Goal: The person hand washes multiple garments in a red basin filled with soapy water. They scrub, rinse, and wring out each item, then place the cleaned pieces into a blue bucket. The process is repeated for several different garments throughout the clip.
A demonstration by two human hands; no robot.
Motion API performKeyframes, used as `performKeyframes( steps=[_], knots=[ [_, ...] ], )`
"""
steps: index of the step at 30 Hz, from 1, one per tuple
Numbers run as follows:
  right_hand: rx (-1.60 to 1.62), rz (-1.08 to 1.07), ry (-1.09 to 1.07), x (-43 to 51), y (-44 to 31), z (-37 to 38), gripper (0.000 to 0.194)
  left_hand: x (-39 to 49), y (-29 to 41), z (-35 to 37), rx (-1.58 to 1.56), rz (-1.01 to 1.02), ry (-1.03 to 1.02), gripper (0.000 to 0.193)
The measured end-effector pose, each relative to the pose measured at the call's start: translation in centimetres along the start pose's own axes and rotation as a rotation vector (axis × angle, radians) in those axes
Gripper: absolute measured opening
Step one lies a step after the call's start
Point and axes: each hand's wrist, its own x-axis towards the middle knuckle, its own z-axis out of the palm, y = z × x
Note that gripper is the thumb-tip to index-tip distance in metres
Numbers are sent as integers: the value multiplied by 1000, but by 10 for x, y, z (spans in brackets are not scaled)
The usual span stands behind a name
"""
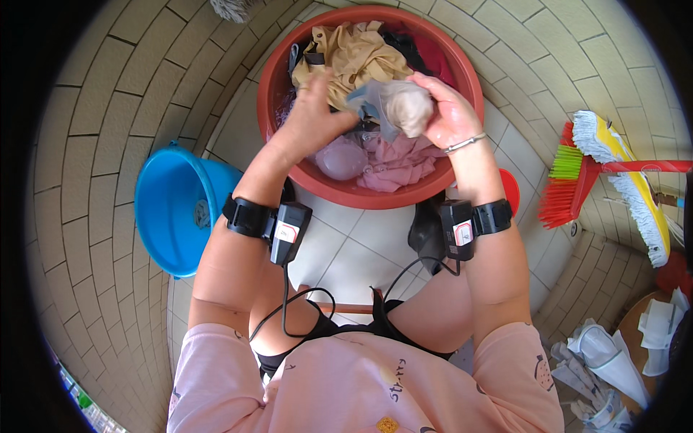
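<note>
Over a reddish-brown plastic basin [373,201], my right hand [452,113] holds a bunched, wet whitish cloth [407,105], possibly a sock. A blue-grey part of it hangs towards the left and is blurred. My left hand [308,119] is just left of this cloth, fingers apart, with its thumb close to the blue-grey end; whether they touch is unclear. Below the hands in the basin are a yellow garment [357,54], a pink garment [400,168] and a pale purple soapy bulge of fabric or bubble [342,158]. Dark red cloth [433,54] lies at the far right.
A blue bucket [142,216] stands or leans left of my arm. On the right are a red-and-green broom [568,178] and a yellow-backed mop [644,189]. A red round object [509,192] shows beside the basin. Cables [303,295] run from my forearm devices.
</note>
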Motion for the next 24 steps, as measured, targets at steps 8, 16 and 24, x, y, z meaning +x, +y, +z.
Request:
performKeyframes(
  steps=[8, 16, 24],
  knots=[
    [85, 9, -285, -3, 2, 6, 25, 3, 14, 21, -608, -297, -91, 38],
    [-700, -156, -104, -14, -11, 1, 25, 5, 26, 2, -1218, -333, -44, 42],
    [-822, -175, -162, -5, -4, -10, 12, 6, 22, -2, -1182, -340, -107, 49]
  ],
)
